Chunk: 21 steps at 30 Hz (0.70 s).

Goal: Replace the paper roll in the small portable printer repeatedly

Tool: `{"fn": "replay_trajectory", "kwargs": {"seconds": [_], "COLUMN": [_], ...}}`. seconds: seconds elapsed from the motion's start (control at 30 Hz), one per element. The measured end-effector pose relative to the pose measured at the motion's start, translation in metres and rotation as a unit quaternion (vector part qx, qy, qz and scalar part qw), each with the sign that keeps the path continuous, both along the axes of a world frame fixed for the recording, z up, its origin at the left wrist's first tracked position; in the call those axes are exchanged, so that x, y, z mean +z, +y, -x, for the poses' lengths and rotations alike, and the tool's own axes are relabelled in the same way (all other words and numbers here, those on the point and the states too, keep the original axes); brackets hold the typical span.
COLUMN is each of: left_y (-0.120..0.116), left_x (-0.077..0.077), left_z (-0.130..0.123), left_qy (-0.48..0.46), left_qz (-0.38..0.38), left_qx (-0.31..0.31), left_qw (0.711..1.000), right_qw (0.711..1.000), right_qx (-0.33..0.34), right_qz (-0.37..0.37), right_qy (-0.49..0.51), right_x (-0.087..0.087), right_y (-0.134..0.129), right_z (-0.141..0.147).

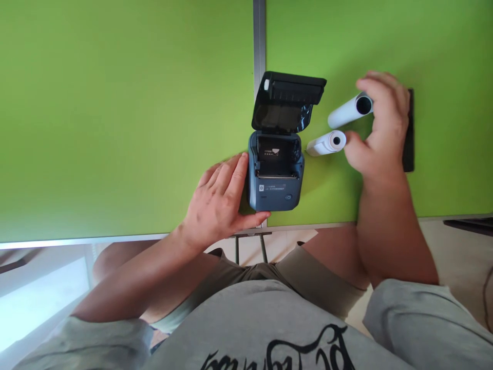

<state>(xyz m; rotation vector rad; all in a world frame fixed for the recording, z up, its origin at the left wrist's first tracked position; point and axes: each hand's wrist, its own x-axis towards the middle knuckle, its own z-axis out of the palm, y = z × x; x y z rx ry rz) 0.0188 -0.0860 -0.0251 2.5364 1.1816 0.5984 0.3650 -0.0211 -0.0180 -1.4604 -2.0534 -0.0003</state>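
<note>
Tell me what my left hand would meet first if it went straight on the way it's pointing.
Probably the near side of the blue-grey plastic printer: your left hand's fingertips seem to touch it, though depth is unclear.

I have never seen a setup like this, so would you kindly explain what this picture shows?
There is no machine at work: a person uses two bare hands, seen by a camera on their head that looks forward and down. On the green table sits a blue-grey device, perhaps a label printer, with its black lid open. The left hand rests against its side and front corner. The right hand is beside two white rolls; whether it grips either is unclear. A dark flat object lies partly behind that hand.
</note>
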Motion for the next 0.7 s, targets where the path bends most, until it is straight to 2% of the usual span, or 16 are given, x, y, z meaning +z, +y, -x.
{"fn": "replay_trajectory", "kwargs": {"seconds": [0.13,0.23,0.33,0.53,0.7], "left_y": [0.000,0.000,0.000,0.000,0.000], "left_x": [0.001,0.001,0.002,0.001,0.001], "left_z": [0.001,0.001,0.001,0.000,0.000], "left_qy": [0.000,0.006,0.003,0.006,0.007], "left_qz": [0.011,0.013,0.009,-0.013,-0.011], "left_qx": [-0.002,-0.005,-0.004,-0.005,-0.005], "left_qw": [1.000,1.000,1.000,1.000,1.000], "right_qw": [0.998,0.996,0.994,0.993,0.989], "right_qx": [-0.063,-0.094,-0.103,-0.114,-0.129], "right_qz": [0.017,-0.002,-0.024,-0.022,-0.068], "right_qy": [-0.010,-0.001,0.012,0.024,0.022], "right_x": [-0.003,-0.007,-0.011,-0.016,-0.014], "right_y": [0.000,0.003,0.005,0.007,0.006], "right_z": [0.005,0.005,0.003,0.001,0.003]}}
